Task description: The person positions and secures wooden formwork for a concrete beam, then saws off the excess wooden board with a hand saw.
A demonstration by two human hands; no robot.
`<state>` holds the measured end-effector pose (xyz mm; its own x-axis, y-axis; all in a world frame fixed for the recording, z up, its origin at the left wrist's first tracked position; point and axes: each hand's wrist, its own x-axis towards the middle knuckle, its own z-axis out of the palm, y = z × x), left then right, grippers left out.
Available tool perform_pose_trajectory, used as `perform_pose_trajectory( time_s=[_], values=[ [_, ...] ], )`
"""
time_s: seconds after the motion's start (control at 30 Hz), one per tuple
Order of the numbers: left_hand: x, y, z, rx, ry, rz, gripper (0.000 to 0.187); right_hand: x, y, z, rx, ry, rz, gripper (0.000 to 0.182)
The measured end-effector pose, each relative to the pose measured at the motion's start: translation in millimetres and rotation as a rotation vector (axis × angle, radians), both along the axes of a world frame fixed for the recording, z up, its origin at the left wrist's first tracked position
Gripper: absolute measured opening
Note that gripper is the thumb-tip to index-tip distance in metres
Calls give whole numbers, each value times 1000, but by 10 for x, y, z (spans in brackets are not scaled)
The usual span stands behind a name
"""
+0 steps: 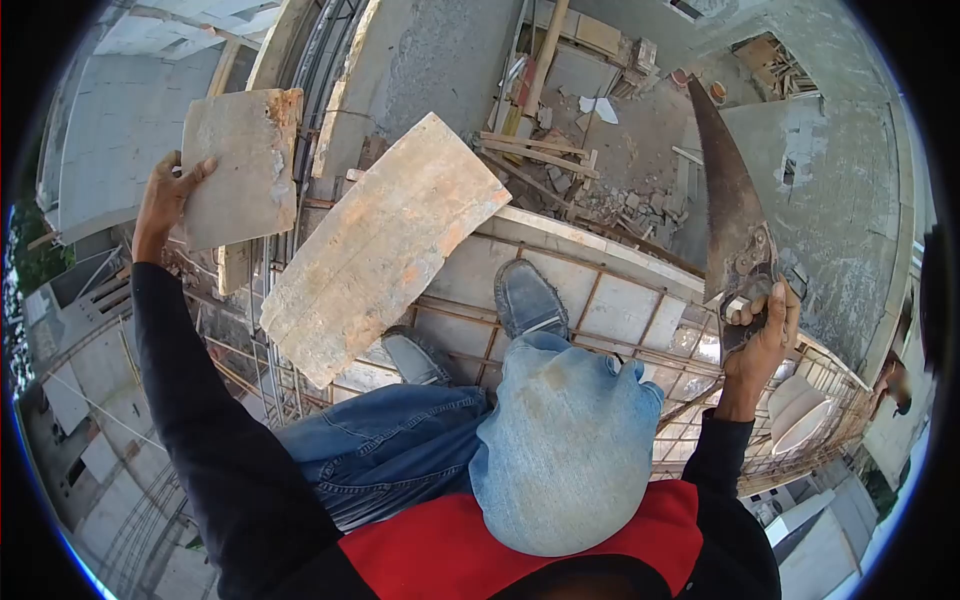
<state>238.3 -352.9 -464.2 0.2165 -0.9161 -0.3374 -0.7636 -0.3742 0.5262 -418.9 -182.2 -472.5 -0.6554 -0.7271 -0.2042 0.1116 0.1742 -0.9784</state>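
We see the long, pale, orange-stained wooden plank (385,245) propped across our knees over the formwork, looking stiff and heavy, best gripped at both long edges. The smaller grey, rust-edged square board piece (240,165) is held up at its left edge by our left hand (165,200), fingers clamped around it; it seems light and rigid. Our right hand (760,335) has fingers closed on the handle of the rusty, toothed handsaw (730,190), blade pointing up and away.

Open gap between boards – large plank (385,245) blocking centre, raised saw (733,215) fencing right
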Motion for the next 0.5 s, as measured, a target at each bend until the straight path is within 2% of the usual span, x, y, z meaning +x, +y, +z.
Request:
perform_pose_trajectory(
  time_s=[0.1,0.17,0.23,0.3,0.37,0.43,0.5],
  values=[
    [-360,-160,497,-69,135,-39,46,-112,4,-72,-17,-37,-51,24],
    [-359,-383,661,-48,269,-61,52,-122,-46,-83,-12,-55,-25,22],
    [-140,-629,544,-204,783,50,62,-148,-71,-128,-51,-64,-17,19],
    [-1357,-467,689,-520,866,247,38,-99,-86,-78,-56,-89,38,12],
    [-1337,-533,353,-485,859,51,42,-214,-59,-118,-94,-124,43,11],
    [-1585,-509,97,-254,691,-307,49,-257,-35,-138,-97,-164,91,11],
    [-2103,-211,158,-376,163,-800,57,-274,-3,-153,-88,-148,83,11]
  ],
)
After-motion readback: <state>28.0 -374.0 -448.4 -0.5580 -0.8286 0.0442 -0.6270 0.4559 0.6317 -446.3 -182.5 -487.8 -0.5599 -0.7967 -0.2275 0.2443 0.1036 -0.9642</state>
